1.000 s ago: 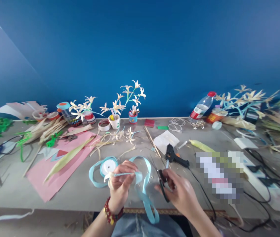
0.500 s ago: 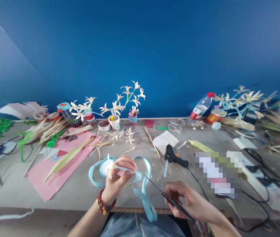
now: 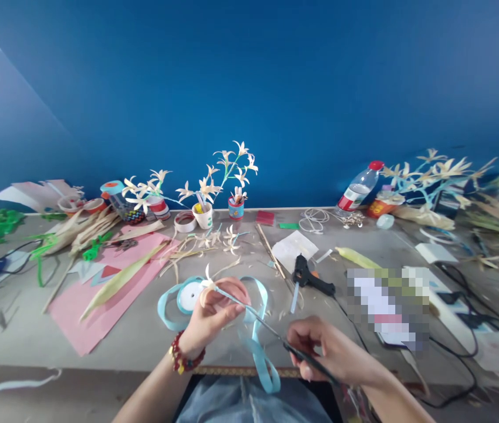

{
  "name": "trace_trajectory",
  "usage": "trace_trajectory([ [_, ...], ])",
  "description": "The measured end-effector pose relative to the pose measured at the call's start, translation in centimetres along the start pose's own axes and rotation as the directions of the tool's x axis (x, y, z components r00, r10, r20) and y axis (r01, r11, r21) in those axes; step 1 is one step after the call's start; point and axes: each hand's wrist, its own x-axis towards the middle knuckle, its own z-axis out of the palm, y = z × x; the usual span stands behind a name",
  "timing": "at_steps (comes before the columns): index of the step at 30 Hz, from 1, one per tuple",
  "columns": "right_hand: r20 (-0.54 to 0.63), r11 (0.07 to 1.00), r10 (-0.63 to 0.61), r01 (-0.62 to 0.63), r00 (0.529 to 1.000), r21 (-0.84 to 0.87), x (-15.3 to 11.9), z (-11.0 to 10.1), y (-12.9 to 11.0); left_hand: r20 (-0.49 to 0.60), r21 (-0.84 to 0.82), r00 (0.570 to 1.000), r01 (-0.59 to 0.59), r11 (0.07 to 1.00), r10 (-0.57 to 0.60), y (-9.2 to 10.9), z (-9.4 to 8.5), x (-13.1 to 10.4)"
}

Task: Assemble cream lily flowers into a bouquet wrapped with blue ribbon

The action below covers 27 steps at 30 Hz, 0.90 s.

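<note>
My left hand (image 3: 214, 317) pinches the blue-wrapped stem of a cream-coloured handmade flower (image 3: 208, 283), whose petals stick out past the fingers on the left. In my right hand (image 3: 331, 351) is a pair of dark-handled scissors (image 3: 271, 330), pointing up and left. Their tips reach the stem's end beside my left fingertips; whether the blades are apart is hard to tell. Light blue ribbon (image 3: 260, 358) loops behind and under my hands and hangs over the table's front edge. Its white-centred spool (image 3: 190, 295) lies just left of my left hand.
A black glue gun (image 3: 309, 279) lies right of centre, near a pixelated phone-like object (image 3: 393, 317) and a power strip (image 3: 452, 320) with cables. Pink paper (image 3: 84, 326) and husks (image 3: 121, 282) spread left. Potted flowers (image 3: 208, 191) and a water bottle (image 3: 359, 188) stand along the back.
My left hand has turned, so the flower is tipped up and its spool shows more clearly. The scissors have moved slightly left and nearer the stem.
</note>
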Motion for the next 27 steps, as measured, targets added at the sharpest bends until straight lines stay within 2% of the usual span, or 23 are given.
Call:
trace_trajectory([
  [6, 0.001, 0.993, 0.026, -0.026, 1.000, 0.115, -0.1, 0.1, 0.3, 0.017, 0.011, 1.000, 0.017, 1.000, -0.018, 0.5, 0.2, 0.1],
  [11, 0.003, 0.986, 0.044, -0.044, 0.999, 0.161, -0.1, 0.2, 0.5, 0.023, -0.016, 1.000, 0.021, 1.000, -0.021, 0.0, -0.1, 0.0],
  [17, 0.000, 0.985, 0.069, -0.068, 0.998, 0.161, -0.1, 0.0, 0.8, -0.030, -0.144, 0.999, 0.032, 0.989, -0.037, -0.8, 0.6, 0.1],
  [21, 0.071, 0.990, 0.041, -0.050, 0.997, 0.131, -0.1, -0.3, 0.9, -0.054, -0.212, 0.998, 0.016, 0.977, -0.028, -1.3, 0.8, 0.1],
  [24, 0.126, 0.992, -0.002, -0.015, 0.992, 0.129, -0.1, -0.3, 1.0, -0.059, -0.205, 0.998, 0.022, 0.979, -0.034, -1.2, 1.0, 0.1],
  [27, 0.114, 0.996, -0.021, 0.011, 0.993, 0.090, 0.0, -0.4, 0.9, -0.033, -0.230, 0.998, 0.053, 0.972, -0.062, -0.7, 1.3, 0.0],
])
